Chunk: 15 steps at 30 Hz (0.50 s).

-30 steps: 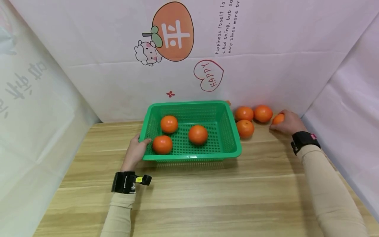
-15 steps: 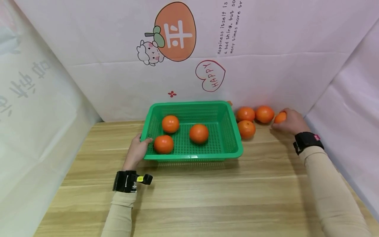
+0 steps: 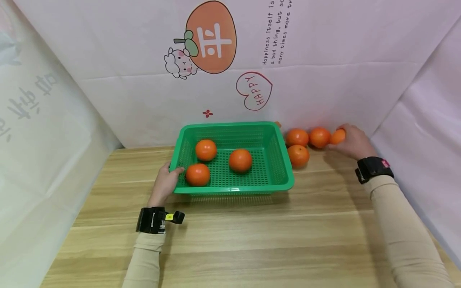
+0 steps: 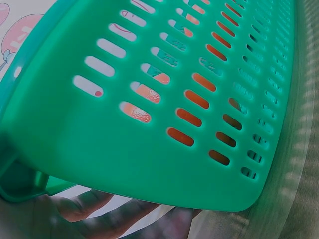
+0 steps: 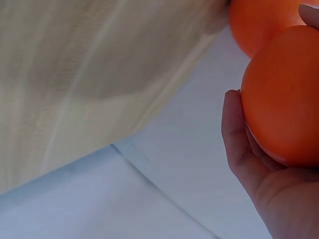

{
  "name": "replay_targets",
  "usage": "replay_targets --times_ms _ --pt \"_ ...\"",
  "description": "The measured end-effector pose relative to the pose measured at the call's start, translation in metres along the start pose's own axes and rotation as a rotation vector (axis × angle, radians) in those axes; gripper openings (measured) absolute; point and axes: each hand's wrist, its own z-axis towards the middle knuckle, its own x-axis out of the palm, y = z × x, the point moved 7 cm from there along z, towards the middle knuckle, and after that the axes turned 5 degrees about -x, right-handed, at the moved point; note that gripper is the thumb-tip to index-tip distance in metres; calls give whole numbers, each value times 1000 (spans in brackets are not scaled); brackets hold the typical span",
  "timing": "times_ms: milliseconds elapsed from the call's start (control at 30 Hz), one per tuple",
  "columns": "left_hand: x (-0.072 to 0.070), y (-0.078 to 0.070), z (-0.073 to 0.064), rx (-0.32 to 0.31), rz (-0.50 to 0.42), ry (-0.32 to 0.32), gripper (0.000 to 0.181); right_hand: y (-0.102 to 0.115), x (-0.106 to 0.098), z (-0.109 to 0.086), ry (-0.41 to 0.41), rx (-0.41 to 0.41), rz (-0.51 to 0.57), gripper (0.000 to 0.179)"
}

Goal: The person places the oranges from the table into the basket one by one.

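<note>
My left hand [image 3: 166,182] grips the left end of a green plastic basket [image 3: 232,189], with the thumb over its rim. In the left wrist view, the fingers [image 4: 107,219] lie along the outside of the slotted basket wall [image 4: 99,149]. Three oranges sit inside: one at the back left [image 3: 206,150], one at the front left [image 3: 197,175] and one near the middle [image 3: 240,161]. On the right, my right hand [image 3: 354,142] holds another orange [image 3: 337,137] between thumb and fingers. The right wrist view shows that held orange [image 5: 284,97] close up, cupped in the hand.
Three more oranges stand just right of the basket: one at the back [image 3: 297,137], one in front [image 3: 298,156], and one [image 3: 319,137] beside the held orange. White printed cloth [image 3: 144,100] rises behind the wooden table [image 3: 230,244] and along both sides.
My right hand has raised the orange slightly, up and toward the back cloth. The left hand and the basket hold their place; the head view has shifted a little.
</note>
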Motion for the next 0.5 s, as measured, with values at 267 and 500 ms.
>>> replay_targets --times_ms 267,500 --pt "0 0 0 -5 12 -4 55 16 -11 4 -45 -12 -143 54" --pt "0 -1 -1 -1 23 -11 56 35 -12 4 -71 -23 -49 45"
